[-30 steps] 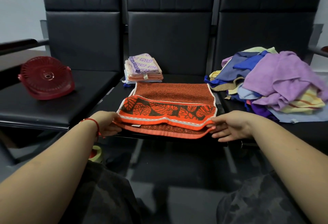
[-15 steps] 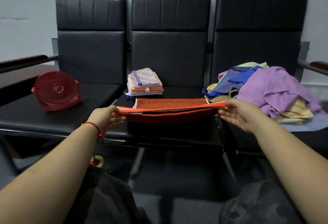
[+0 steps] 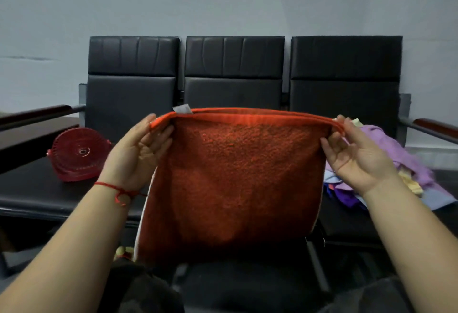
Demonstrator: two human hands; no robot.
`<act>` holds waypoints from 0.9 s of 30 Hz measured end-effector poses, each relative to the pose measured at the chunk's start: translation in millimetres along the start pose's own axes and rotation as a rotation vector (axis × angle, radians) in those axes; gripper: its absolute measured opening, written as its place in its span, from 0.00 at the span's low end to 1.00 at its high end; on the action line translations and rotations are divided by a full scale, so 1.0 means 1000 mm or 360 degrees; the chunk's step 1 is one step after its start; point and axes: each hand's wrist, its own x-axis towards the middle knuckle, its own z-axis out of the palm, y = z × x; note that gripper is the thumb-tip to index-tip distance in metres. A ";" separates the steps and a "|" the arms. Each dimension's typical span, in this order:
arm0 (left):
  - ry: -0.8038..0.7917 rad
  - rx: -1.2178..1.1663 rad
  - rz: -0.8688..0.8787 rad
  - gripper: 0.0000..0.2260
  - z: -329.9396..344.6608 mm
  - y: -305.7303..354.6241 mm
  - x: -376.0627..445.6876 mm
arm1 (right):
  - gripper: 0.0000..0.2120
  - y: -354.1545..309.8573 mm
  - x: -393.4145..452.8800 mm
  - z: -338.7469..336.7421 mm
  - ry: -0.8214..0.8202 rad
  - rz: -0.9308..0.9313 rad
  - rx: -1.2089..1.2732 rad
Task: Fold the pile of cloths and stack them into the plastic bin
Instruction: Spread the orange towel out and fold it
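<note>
You hold the orange towel (image 3: 230,176) up between your hands: your left hand (image 3: 138,149) pinches its top left corner, your right hand (image 3: 352,154) the top right. Its top edge runs level from hand to hand, the rest hanging straight down, equally near both.

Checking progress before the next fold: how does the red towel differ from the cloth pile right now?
The red towel is held up and hangs flat, pinched at its top corners by the left hand and right hand; the cloth pile lies crumpled on the right seat. The towel is one colour here; the pile mixes purple, yellow and blue. Both are cloth.
</note>
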 end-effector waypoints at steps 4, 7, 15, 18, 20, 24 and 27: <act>0.0321 0.0501 -0.0357 0.07 -0.033 -0.034 0.014 | 0.11 0.027 0.010 -0.022 0.0378 0.0277 -0.0434; 0.0386 0.0739 -0.0604 0.09 -0.056 -0.057 0.022 | 0.07 0.042 0.022 -0.040 0.0554 0.0397 -0.0667; 0.0443 0.0973 -0.0861 0.09 -0.067 -0.076 0.070 | 0.10 0.066 0.065 -0.061 0.0812 0.0679 -0.0988; 0.0467 0.0864 -0.0924 0.10 -0.066 -0.085 0.090 | 0.11 0.073 0.090 -0.061 0.0815 0.0709 -0.1099; 0.0498 0.0792 -0.0934 0.11 -0.066 -0.092 0.100 | 0.09 0.076 0.103 -0.060 0.0837 0.0726 -0.1176; 0.0559 0.0711 -0.0864 0.11 -0.065 -0.110 0.131 | 0.13 0.089 0.140 -0.064 0.0900 0.0688 -0.1147; 0.0628 0.0649 -0.0729 0.10 -0.062 -0.118 0.156 | 0.16 0.099 0.169 -0.067 0.0891 0.0567 -0.1007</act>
